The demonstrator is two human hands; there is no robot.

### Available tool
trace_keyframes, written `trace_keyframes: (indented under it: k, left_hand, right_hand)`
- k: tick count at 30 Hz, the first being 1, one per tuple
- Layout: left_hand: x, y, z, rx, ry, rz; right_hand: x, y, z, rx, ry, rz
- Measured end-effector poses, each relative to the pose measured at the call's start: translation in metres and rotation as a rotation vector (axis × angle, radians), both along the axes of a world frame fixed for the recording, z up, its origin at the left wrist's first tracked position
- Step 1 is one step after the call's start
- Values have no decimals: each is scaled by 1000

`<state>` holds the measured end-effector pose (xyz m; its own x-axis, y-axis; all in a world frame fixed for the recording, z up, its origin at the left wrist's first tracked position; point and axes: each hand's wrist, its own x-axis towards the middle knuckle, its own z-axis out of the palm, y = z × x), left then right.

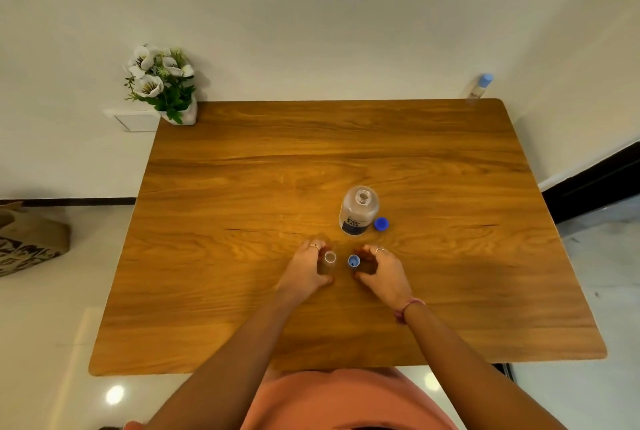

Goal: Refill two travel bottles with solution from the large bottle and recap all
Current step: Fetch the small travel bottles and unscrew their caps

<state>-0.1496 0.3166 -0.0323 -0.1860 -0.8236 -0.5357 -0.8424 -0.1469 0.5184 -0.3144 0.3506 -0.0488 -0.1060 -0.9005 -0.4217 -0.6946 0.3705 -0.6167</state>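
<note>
Head view: left hand (304, 268) fingers wrap uncapped travel bottle (329, 261); right hand (382, 268) fingers curl half-spread.

Blue cap (381, 224), brown wood-grain table (311, 159), white flowers (149, 73), green leaves.

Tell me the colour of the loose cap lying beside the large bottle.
Blue cap, right of the large bottle; head view.

Single head view — high above desk (242, 308), facing forward and down, wide-angle; near edge close, far wall visible.
</note>
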Motion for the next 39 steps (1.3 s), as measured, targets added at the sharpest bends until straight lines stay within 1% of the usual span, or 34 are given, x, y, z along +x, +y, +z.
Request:
trace_keyframes:
  k: [4, 6, 8, 10, 15, 17, 20, 23, 26, 29, 33, 37, 39]
  left_hand:
    - [16, -9, 7, 85, -1, -72]
    - [26, -21, 15, 79, -19, -118]
    - [33, -37, 23, 16, 0, -76]
    - [31, -54, 35, -69, 49, 11]
    - [-4, -103, 72, -284, 195, 187]
    - [-24, -121, 82, -327, 230, 208]
    - [-56, -143, 94, -337, 295, 205]
    - [-85, -166, 101, -344, 327, 208]
    - [-107, -181, 105, -344, 337, 227]
    - [-121, -191, 106, -325, 338, 250]
    - [-127, -198, 105, -295, 340, 262]
    - [-122, -199, 106, -285, 331, 272]
    - [-118, -200, 109, -300, 327, 284]
  right_hand:
    - [-18, -2, 7, 47, -95, 41]
    - [-32, -4, 11, 36, -121, 44]
    - [-50, -9, 20, -28, -157, 0]
    - [-72, -21, 29, -93, -167, -73]
    - [-139, -80, 48, -216, -137, -221]
    - [-166, -109, 56, -272, -102, -266]
    - [-202, -152, 63, -354, -42, -325]
    - [-235, -195, 65, -413, 56, -360]
    - [-263, -236, 67, -450, 183, -348]
    - [-284, -273, 70, -427, 320, -313]
    - [-300, -310, 66, -359, 452, -171]
    - [-310, -329, 55, -248, 509, -84]
    - [-313, -332, 50, -243, 528, -67]
